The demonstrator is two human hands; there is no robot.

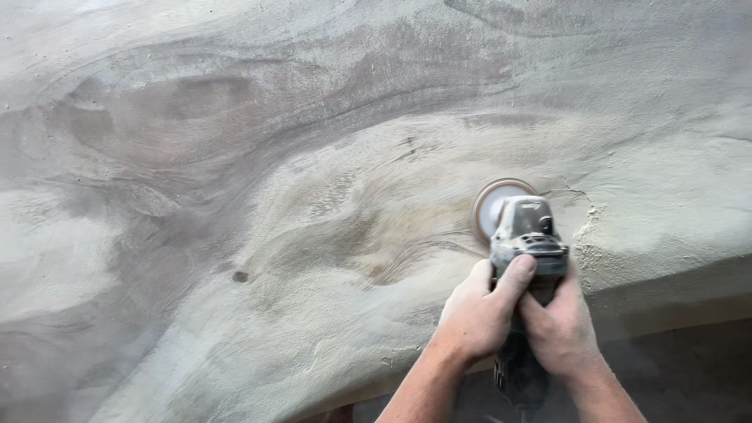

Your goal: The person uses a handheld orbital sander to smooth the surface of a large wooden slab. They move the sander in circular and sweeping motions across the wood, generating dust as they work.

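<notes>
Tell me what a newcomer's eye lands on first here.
First, the grey angle grinder at right of centre, its round sanding disc pressed to the wood. The left hand and right hand both grip its body from below. Around them spreads a huge dust-coated wooden slab with swirling grain.

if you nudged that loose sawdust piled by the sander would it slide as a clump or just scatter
Probably scatter: the sawdust lies as fine, loose powder over the wood slab, likely very light. It looks crumbly near the crack, so small clumps may break apart. Both the left hand and right hand grip the sander.
</notes>
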